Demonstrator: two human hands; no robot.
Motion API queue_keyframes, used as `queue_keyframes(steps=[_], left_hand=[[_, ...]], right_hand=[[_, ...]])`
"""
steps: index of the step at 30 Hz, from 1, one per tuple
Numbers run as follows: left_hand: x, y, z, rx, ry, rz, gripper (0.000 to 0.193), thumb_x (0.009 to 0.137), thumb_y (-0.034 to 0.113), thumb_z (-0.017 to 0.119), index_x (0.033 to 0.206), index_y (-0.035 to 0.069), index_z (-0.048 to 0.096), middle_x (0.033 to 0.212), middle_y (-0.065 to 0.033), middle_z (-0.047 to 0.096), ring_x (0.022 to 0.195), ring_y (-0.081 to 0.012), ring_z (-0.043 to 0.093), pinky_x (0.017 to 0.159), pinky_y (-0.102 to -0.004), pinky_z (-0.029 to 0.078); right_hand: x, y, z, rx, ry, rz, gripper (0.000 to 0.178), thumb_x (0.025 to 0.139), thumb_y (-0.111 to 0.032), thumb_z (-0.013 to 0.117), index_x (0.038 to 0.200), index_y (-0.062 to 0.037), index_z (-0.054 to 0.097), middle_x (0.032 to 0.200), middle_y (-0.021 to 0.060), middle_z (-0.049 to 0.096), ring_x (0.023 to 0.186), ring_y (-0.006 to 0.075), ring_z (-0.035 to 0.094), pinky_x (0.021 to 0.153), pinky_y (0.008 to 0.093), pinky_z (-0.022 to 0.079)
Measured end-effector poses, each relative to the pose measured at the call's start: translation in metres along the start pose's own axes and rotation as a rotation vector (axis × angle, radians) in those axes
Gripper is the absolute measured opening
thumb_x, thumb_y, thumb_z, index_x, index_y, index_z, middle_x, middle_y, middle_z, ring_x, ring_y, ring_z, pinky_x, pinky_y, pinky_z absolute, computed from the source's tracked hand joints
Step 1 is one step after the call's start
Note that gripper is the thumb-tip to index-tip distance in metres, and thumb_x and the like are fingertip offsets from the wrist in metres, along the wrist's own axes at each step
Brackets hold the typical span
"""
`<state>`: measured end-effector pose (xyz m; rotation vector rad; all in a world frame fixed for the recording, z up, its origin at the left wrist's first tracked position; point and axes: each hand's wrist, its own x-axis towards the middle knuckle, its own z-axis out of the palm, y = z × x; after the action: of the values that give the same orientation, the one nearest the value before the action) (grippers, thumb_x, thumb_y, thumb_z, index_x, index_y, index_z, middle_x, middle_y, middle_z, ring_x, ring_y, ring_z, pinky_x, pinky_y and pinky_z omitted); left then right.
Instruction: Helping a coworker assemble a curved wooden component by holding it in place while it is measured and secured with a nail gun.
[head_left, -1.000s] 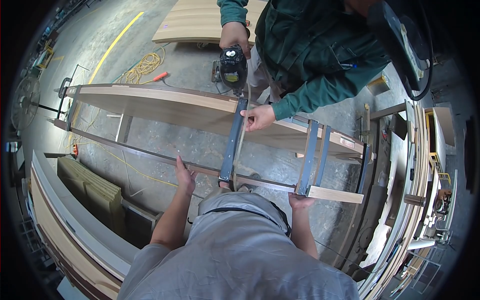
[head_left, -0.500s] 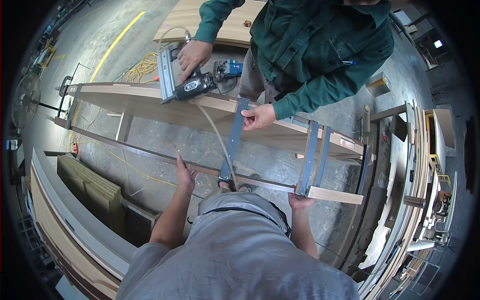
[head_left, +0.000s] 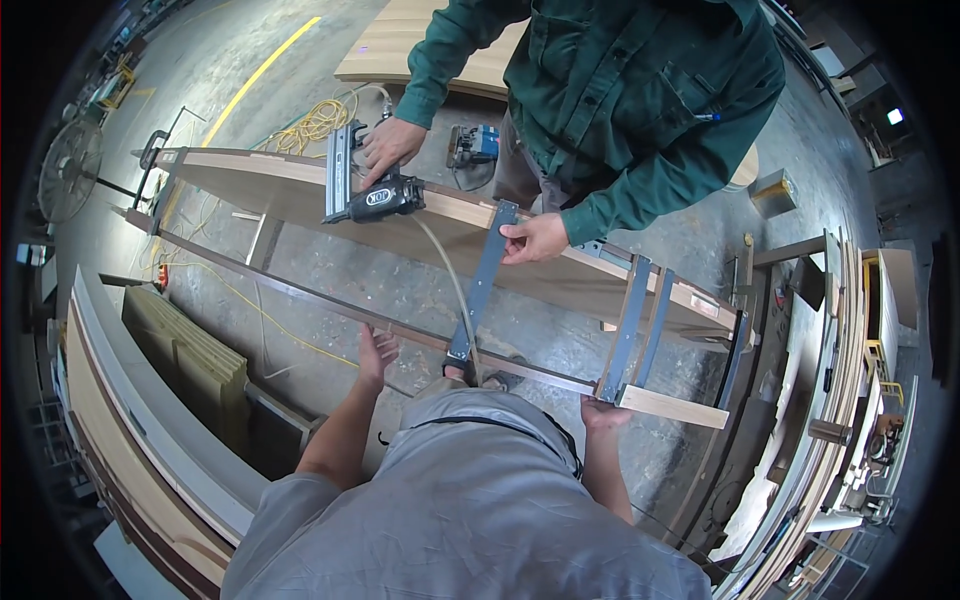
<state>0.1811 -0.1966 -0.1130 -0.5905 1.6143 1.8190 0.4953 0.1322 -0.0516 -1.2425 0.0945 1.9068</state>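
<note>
A long wooden rail (head_left: 290,288) runs across in front of me, joined by dark cross strips to a long wood-faced panel (head_left: 300,205). My left hand (head_left: 376,352) is just below the rail's middle, its fingers apart and nothing in them. Under the rail's right part, my right hand (head_left: 604,413) supports it near a crosspiece (head_left: 625,330); its fingers are mostly hidden. Across from me, a green-sleeved co-worker holds a nail gun (head_left: 375,195) over the panel's edge. The co-worker's other hand (head_left: 537,238) grips the middle cross strip (head_left: 487,275).
A short pale wood block (head_left: 675,407) sticks out beside my right hand. The nail gun's hose (head_left: 445,260) hangs over the frame. Stacked boards (head_left: 190,365) stand at left, lumber (head_left: 830,350) at right. A blue power tool (head_left: 473,145) and yellow cable (head_left: 315,125) lie on the floor.
The co-worker's nail gun has moved left, away from the middle cross strip. My left hand's raised finger has dropped below the rail. My right hand stays under the rail. The view has shifted slightly.
</note>
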Motion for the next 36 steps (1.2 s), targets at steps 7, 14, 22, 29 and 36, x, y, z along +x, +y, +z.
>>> queue_keyframes(steps=[7,14,22,29,36], left_hand=[[-0.025,-0.044,-0.049,0.755,-0.049,-0.083,0.058,0.089,0.047,0.057,0.128,0.003,0.053,0.096,-0.0088,0.063,0.081,-0.0163,0.059,0.072,-0.0302,0.049],[-0.049,-0.048,-0.041,0.828,-0.062,-0.075,0.048,0.089,0.039,0.060,0.124,0.007,0.057,0.099,-0.0039,0.063,0.081,-0.0140,0.059,0.065,-0.0283,0.048],[-0.069,-0.019,0.006,0.798,-0.027,0.184,0.036,0.090,0.028,0.060,0.115,0.003,0.061,0.095,-0.0103,0.067,0.080,-0.0160,0.062,0.073,-0.0299,0.049],[-0.087,-0.002,0.060,0.760,-0.064,0.526,0.020,0.088,0.018,0.064,0.099,0.002,0.061,0.085,-0.0086,0.065,0.074,-0.0150,0.062,0.068,-0.0295,0.050],[-0.073,-0.004,0.019,0.915,-0.220,0.441,0.023,0.088,0.020,0.063,0.102,0.002,0.063,0.084,-0.0084,0.065,0.073,-0.0140,0.060,0.069,-0.0293,0.050]], right_hand=[[-0.001,-0.001,-0.004,0.034,0.011,-0.007,0.057,0.078,-0.065,0.044,0.097,-0.0152,0.063,0.086,0.0063,0.065,0.078,0.0238,0.060,0.079,0.0442,0.046],[-0.006,0.000,-0.006,0.031,-0.052,-0.008,0.057,0.078,-0.065,0.047,0.108,-0.0183,0.061,0.105,0.0053,0.063,0.097,0.0244,0.058,0.084,0.0434,0.045],[-0.002,-0.006,-0.010,0.061,-0.044,0.027,0.056,0.079,-0.063,0.047,0.111,-0.0187,0.060,0.111,0.0044,0.061,0.103,0.0243,0.057,0.088,0.0428,0.044],[0.003,-0.005,-0.015,0.090,-0.066,0.025,0.058,0.079,-0.064,0.047,0.110,-0.0169,0.060,0.110,0.0053,0.062,0.098,0.0244,0.059,0.089,0.0425,0.044],[-0.003,-0.003,-0.010,0.070,-0.030,-0.031,0.059,0.078,-0.066,0.047,0.109,-0.0174,0.060,0.105,0.0059,0.063,0.095,0.0254,0.059,0.087,0.0436,0.045]])
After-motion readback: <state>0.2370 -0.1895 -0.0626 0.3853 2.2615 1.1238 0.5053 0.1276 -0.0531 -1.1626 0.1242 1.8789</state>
